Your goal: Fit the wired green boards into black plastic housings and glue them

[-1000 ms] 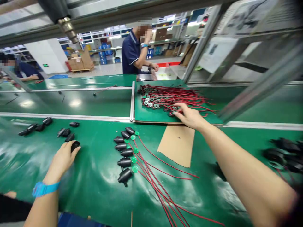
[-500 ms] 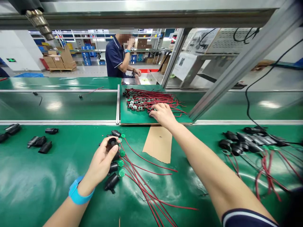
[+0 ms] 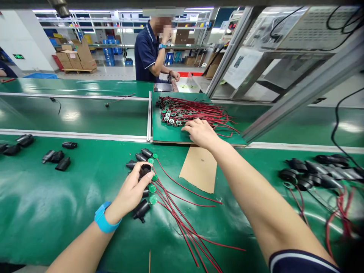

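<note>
Right grip [image 3: 200, 132] just inside board [image 3: 166, 134] edge, room leftward.

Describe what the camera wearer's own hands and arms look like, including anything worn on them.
The left hand is ungloved, with a bright blue band around the wrist; no sleeve shows on that side. The right hand is ungloved too, with no wristband visible. On the right side, a navy sleeve with white trim shows at the picture's bottom edge.
</note>
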The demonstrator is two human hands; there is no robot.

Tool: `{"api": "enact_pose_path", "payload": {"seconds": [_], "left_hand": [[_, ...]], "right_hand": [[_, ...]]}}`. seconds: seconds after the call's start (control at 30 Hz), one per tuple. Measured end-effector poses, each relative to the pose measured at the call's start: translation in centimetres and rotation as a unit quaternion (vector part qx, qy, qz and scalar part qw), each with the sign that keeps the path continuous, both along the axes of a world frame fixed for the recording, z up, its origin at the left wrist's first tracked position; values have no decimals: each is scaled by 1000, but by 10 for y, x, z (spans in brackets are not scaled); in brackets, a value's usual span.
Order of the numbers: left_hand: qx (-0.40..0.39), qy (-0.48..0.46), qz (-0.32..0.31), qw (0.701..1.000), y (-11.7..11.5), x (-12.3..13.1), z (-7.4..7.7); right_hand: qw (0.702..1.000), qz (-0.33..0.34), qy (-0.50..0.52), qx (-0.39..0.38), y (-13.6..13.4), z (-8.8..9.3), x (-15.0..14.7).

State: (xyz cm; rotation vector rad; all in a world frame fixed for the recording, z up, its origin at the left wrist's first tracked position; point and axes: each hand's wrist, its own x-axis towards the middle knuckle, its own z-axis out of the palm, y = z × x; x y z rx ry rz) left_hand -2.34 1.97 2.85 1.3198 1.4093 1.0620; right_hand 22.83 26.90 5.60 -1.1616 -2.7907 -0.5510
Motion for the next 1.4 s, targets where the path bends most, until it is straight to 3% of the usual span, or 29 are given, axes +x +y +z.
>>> {"api": "enact_pose_path", "payload": {"seconds": [0.23,0.37,0.53,0.63,0.73,0.87,0.97,1.03,1.2,1.27,1.4], "left_hand": [[6,5,-9,1000,-2,0,2],[1,-25,0,1000,-1,4,2],[-37,-199,46,978,3,9,2],[-53,-295,41,953,3,10,6],[-55,-337,10,940,-1,11,11],[-63,-364,-33,929,-10,13,16],[-75,-362,-77,926,-17,16,16],[-74,-358,-109,924,-21,20,14],[-64,-351,-145,923,-25,27,7],[-45,-322,-142,935,-25,29,6],[8,-181,-141,973,-27,27,5]], "right_hand": [[999,-19,13,-32,8,12,11],[996,-2,65,-60,-7,21,-2],[969,111,130,-179,-76,32,-46],[907,203,199,-311,-128,40,-65],[866,248,241,-361,-166,49,-64],[862,211,277,-369,-195,58,-40],[834,158,351,-395,-210,59,-25],[794,110,413,-432,-218,55,-22],[643,31,556,-526,-227,31,-26],[635,7,569,-523,-228,23,-26],[669,-3,584,-460,-226,22,-19]]}}
